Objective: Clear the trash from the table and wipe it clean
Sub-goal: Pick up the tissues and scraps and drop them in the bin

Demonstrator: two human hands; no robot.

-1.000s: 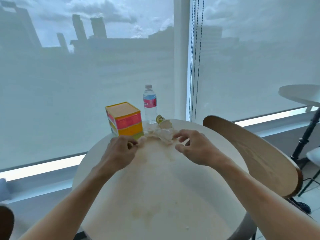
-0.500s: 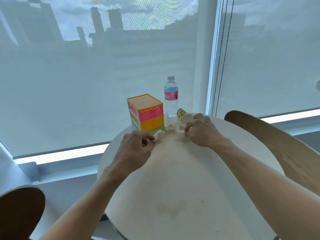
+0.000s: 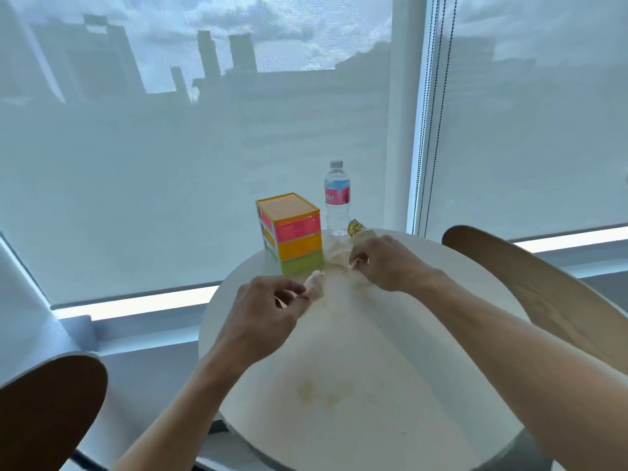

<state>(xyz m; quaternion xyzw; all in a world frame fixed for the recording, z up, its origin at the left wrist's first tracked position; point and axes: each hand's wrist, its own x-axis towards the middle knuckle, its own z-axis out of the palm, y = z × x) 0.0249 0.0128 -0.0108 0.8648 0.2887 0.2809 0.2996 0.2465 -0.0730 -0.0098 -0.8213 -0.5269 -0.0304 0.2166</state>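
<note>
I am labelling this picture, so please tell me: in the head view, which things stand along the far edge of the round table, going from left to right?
Colourful drawer box → water bottle → small yellow-labelled item, partly hidden by the right hand.

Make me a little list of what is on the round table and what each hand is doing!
table: round, white, with yellowish stains
left hand: pinches a small crumpled paper scrap
right hand: fingers curled at a crumpled wrapper; its grip is hard to make out
box: colourful stacked drawer box, pink, orange, green
bottle: water bottle, upright, capped, behind the wrapper
yellow item: small, beside the bottle
chairs: wooden chair backs left and right
</note>
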